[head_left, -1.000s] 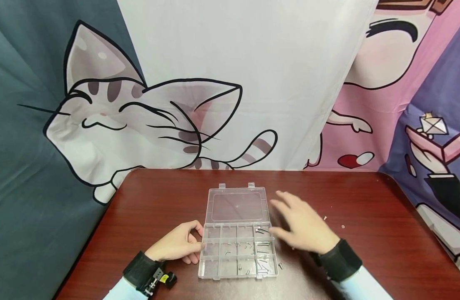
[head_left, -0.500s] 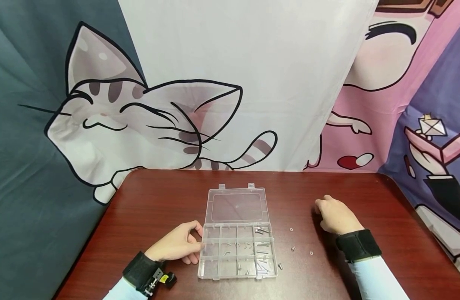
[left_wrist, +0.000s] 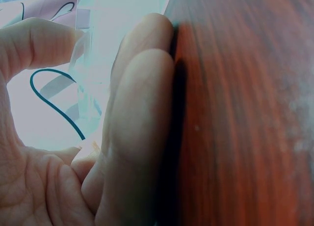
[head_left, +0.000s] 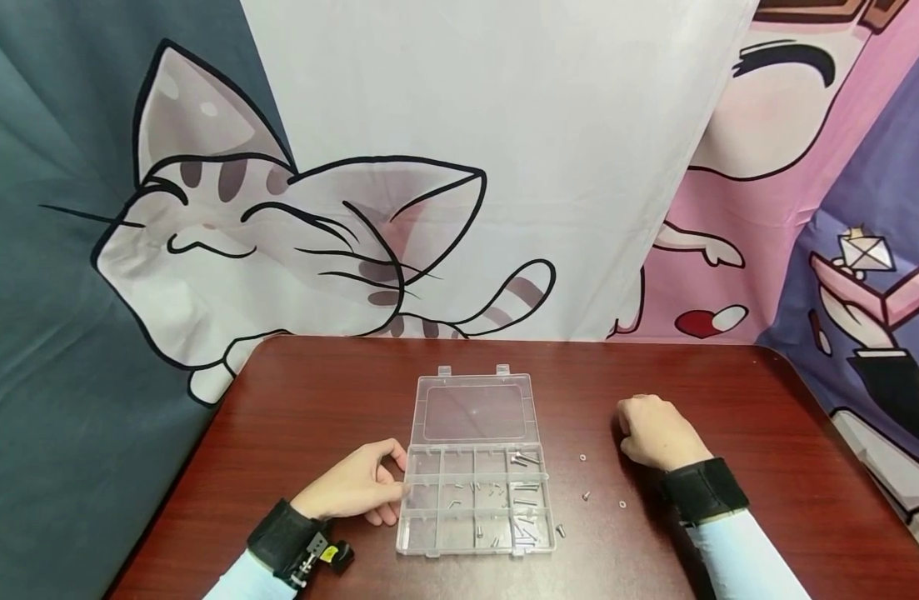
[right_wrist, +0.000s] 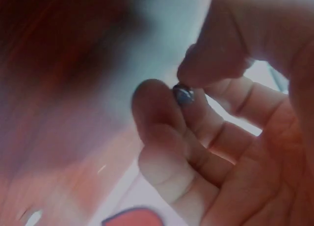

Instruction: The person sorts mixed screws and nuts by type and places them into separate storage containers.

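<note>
A clear plastic compartment box [head_left: 422, 533] lies with its lid [head_left: 474, 408] folded back. Several small screws [head_left: 525, 489] lie in its compartments, mostly in the right-hand column. My left hand [head_left: 362, 483] holds the box's left edge; in the left wrist view the thumb touches the clear plastic and the other fingers lie along the table. Over the table to the right of the box, my right hand [head_left: 660, 432] pinches a small screw [right_wrist: 183, 94] between thumb and fingertips. Only its shiny rounded end shows in the right wrist view.
On the brown table [head_left: 317, 375], a loose screw [head_left: 560, 530] lies by the box's right corner and another screw [head_left: 586, 497] farther right. Two small rings, perhaps nuts, lie nearby: one ring [head_left: 582, 457] and another ring [head_left: 621, 504]. A printed curtain [head_left: 579, 167] hangs behind the table.
My right hand has moved from beside the box to the right, its spread fingers now curled in, and has shifted slightly back left since. My left hand and the box have stayed put.
</note>
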`<action>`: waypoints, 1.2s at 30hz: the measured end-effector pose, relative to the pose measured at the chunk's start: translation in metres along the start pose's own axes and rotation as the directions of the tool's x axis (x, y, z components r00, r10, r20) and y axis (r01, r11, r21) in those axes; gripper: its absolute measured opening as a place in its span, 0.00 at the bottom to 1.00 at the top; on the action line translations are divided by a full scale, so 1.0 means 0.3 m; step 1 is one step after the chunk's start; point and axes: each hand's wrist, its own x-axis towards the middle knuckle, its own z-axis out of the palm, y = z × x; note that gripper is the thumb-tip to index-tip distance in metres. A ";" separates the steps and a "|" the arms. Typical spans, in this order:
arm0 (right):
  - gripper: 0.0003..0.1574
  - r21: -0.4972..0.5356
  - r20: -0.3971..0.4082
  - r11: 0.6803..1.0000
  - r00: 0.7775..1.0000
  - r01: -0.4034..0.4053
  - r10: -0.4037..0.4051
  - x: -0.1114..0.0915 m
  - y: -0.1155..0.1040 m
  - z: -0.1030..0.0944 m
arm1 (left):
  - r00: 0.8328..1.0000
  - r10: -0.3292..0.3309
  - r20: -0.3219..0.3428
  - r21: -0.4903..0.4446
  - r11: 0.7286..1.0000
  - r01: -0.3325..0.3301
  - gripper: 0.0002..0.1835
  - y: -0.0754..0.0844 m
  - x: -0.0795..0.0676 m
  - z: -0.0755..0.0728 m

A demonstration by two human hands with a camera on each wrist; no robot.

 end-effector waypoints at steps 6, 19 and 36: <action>0.18 0.067 -0.107 0.979 0.977 0.193 -0.185 0.016 -0.130 -0.016 | 1.000 -0.004 0.000 -0.001 1.000 0.004 0.19 -0.001 -0.001 -0.002; 0.21 0.193 -0.334 0.807 0.811 0.558 -0.480 -0.034 -0.443 -0.014 | 1.000 -0.002 -0.002 -0.002 1.000 0.002 0.19 -0.001 0.001 0.001; 0.18 0.166 -0.301 0.712 0.722 0.682 -0.622 -0.098 -0.592 0.017 | 1.000 -0.001 -0.001 0.001 1.000 0.001 0.19 -0.001 0.001 0.001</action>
